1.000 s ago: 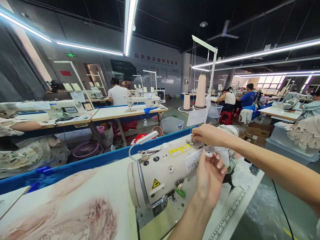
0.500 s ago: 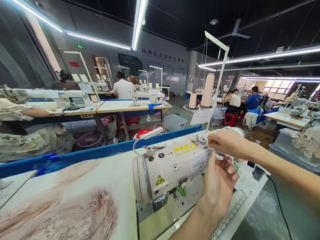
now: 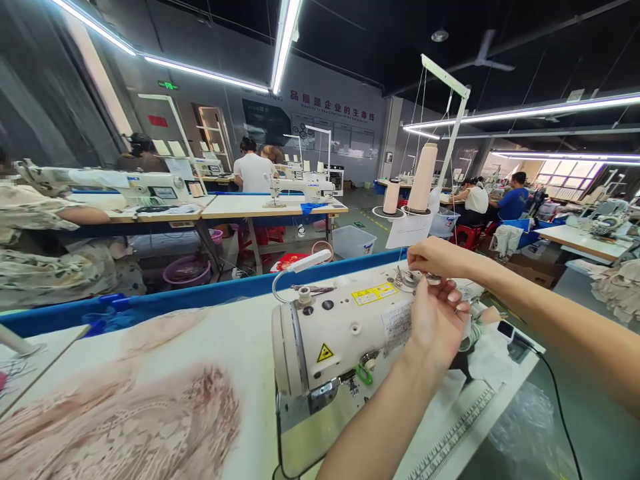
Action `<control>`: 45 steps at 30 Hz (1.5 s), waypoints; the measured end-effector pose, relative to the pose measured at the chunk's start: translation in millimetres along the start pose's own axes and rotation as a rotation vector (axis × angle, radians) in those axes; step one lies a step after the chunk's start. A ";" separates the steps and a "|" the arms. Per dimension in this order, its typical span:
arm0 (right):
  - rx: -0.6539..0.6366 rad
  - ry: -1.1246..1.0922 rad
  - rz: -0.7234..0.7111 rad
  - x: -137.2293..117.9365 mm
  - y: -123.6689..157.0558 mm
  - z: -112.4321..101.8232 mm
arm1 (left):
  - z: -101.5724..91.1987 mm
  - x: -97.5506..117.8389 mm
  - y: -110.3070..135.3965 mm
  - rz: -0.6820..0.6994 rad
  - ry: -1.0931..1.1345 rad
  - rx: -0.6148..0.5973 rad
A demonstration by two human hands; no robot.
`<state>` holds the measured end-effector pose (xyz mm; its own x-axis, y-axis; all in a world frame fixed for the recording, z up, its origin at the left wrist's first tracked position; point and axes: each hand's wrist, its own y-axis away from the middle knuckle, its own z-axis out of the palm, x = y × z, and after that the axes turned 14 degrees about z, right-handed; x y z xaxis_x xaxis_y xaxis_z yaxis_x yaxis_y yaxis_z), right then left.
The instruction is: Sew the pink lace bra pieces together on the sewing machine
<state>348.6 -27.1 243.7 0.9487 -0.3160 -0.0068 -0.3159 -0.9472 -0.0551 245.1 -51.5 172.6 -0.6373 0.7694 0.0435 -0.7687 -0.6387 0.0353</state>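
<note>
My left hand [image 3: 437, 317] is raised over the right part of a white sewing machine [image 3: 345, 333], palm up. Between its thumb and fingers sits a small round metal bobbin [image 3: 433, 279]. Just above, my right hand [image 3: 431, 257] is closed in a pinch beside the bobbin and the small metal winder parts [image 3: 406, 278] on the machine's top. What the right fingertips grip is hidden. Two pale pink thread cones [image 3: 423, 179] stand on the thread stand behind.
Pale pink lace fabric [image 3: 165, 413] lies on the table at left. A ruler strip [image 3: 455, 433] runs along the front edge, with a small black device [image 3: 517, 343] at the right corner. A blue cloth trough [image 3: 200, 290] borders the back. Other people sit at machines beyond.
Both hands have moved up and slightly left, closer to the winder on the machine's top, with the bobbin still in the left hand. The camera view has shifted a little.
</note>
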 end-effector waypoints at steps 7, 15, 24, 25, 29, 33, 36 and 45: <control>0.012 -0.071 0.000 14.4 31.7 3.2 | -9.9 -7.7 18.6 -0.091 -0.039 -0.030; 0.256 0.030 -0.327 12.0 59.3 20.5 | -16.3 17.4 48.3 0.013 -0.018 -0.013; 0.276 -0.071 -0.412 2.3 25.1 17.6 | -1.7 25.0 33.2 0.078 0.034 -0.007; 0.263 -0.114 -0.396 5.8 19.7 17.9 | 1.3 23.9 28.9 0.087 0.043 -0.007; 0.231 -0.224 -0.360 27.1 2.9 22.8 | 12.0 13.6 6.2 0.105 0.046 0.029; 0.173 -0.333 -0.361 48.0 3.8 29.4 | 14.5 -4.8 -10.4 0.082 0.026 0.063; 0.131 -0.392 -0.378 59.0 14.0 30.7 | 9.9 -16.6 -8.9 0.036 0.022 0.070; 0.233 -0.286 -0.377 58.1 9.6 34.9 | -16.4 -1.7 29.2 0.002 0.024 0.062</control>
<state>401.1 -52.7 207.9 0.9715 0.1025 -0.2139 0.0277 -0.9447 -0.3268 222.8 -71.3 157.2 -0.6407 0.7675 0.0196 -0.7628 -0.6393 0.0969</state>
